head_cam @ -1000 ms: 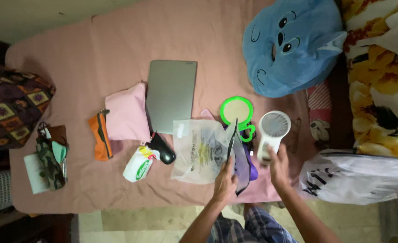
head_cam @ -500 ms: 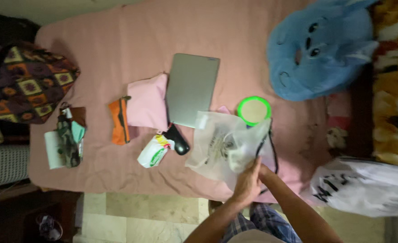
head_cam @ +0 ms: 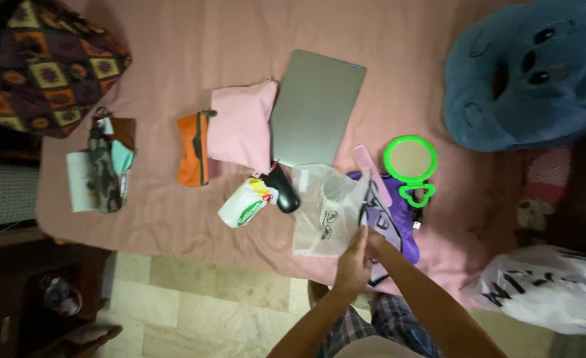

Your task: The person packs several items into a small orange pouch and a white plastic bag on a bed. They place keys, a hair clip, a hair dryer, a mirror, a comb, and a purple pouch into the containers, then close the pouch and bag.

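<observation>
While a white wipes packet with a green oval label lies at centre-left on the pink bed, the left hand and right hand both pinch the rim of a crinkled translucent plastic bag bearing small dark recycling marks, just right of centre.

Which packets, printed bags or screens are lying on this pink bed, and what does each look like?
Clear plastic bag with small dark printed marks: front edge of the bed, held by the left hand and right hand.
White soft packet with a green oval label: left of the bag, beside a black mouse.
White plastic bag with black print: far right, crumpled.
Grey closed laptop: centre, no screen showing.
</observation>
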